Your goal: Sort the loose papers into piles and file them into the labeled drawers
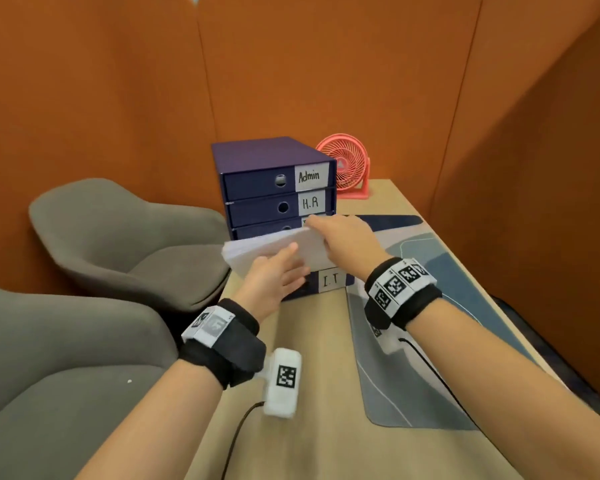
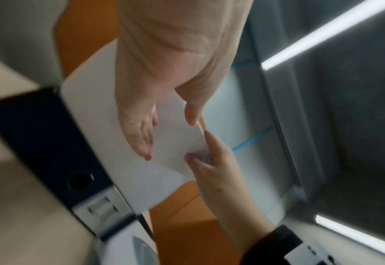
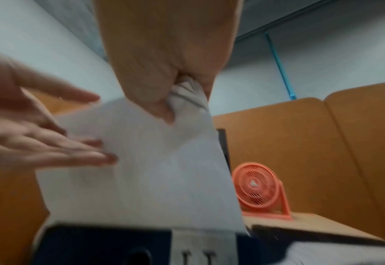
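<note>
A white stack of papers (image 1: 274,249) hangs in the air over the pulled-out bottom drawer labelled "I.T" (image 1: 331,280) of a dark blue drawer unit (image 1: 257,174). My right hand (image 1: 343,237) grips the stack's right edge, thumb and fingers pinching it (image 3: 164,100). My left hand (image 1: 274,275) lies under the stack's near edge with straight fingers (image 2: 141,136) touching the paper (image 2: 164,139). The upper drawers read "Admin" (image 1: 309,176) and "H.R" (image 1: 310,202); the third label is hidden behind the papers.
A pink desk fan (image 1: 347,168) stands right of the drawer unit on the wooden table (image 1: 309,375). A blue-grey desk mat (image 1: 430,341) covers the table's right side. Two grey chairs (image 1: 125,237) stand to the left. Orange partition walls (image 1: 291,64) enclose the space.
</note>
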